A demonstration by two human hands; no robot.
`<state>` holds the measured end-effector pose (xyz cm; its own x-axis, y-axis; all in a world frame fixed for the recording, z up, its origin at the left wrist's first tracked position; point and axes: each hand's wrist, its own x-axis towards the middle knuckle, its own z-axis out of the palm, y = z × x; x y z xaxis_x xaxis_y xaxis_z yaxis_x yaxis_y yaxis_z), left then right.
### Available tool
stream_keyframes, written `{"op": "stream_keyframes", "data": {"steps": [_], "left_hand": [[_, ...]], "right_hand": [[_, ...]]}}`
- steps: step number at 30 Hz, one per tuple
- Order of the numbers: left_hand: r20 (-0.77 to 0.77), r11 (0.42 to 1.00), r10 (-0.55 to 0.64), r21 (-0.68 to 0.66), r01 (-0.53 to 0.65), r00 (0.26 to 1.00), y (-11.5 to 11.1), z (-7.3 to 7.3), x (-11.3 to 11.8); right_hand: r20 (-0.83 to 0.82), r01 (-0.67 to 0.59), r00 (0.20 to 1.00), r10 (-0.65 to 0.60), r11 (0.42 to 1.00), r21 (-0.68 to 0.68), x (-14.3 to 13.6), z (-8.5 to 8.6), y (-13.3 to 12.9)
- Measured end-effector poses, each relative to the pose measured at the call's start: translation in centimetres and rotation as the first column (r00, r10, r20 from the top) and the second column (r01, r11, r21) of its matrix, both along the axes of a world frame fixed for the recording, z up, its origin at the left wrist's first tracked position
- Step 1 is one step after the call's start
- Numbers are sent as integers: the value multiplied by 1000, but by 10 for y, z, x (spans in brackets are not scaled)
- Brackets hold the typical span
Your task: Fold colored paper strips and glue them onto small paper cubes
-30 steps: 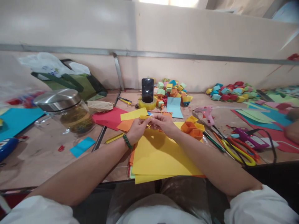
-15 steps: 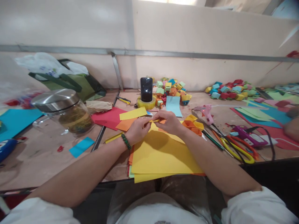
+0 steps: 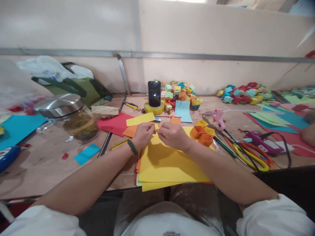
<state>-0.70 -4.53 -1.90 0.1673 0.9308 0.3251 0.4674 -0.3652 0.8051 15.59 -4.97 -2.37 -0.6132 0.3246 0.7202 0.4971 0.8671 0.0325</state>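
My left hand [image 3: 144, 135], with a green bead bracelet at its wrist, pinches a small yellow paper piece [image 3: 156, 127] above the stack of yellow sheets [image 3: 172, 164]. Fingertips of my right hand [image 3: 173, 135] close on the same piece from the other side. Most of the piece is hidden by the fingers. Just right of my right hand stand folded orange and yellow paper cups [image 3: 205, 139]. A yellow strip [image 3: 140, 119] and an orange paper [image 3: 130, 131] lie beyond my left hand.
A phone [image 3: 154, 94] stands in a tape roll before a pile of paper shapes [image 3: 182, 93]. Left are a glass jar [image 3: 80, 126] and blue paper [image 3: 87, 154]. Right are a pink glue gun [image 3: 218, 118], yellow-handled scissors [image 3: 251, 159] and another person's blurred hand [image 3: 308, 132].
My right hand has shifted left and slightly down, my left hand slightly left. The orange and yellow cups and an orange paper beyond my right hand show more fully.
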Motion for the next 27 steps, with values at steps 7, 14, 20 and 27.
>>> {"op": "stream_keyframes", "data": {"steps": [7, 14, 20, 27], "left_hand": [[70, 1000, -19, 1, 19, 997, 3, 0, -3], [-46, 982, -177, 66, 179, 983, -2, -6, 2], [44, 994, -109, -26, 110, 993, -4, -2, 3], [453, 943, -83, -251, 217, 887, -6, -4, 8]], "right_hand": [[-268, 65, 956, -118, 978, -199, -1, 2, -5], [-357, -82, 933, -55, 931, -356, 11, 6, 15], [-242, -45, 970, 18, 993, -107, 10, 8, 10], [92, 114, 987, -130, 980, 162, 4, 7, -1]]}}
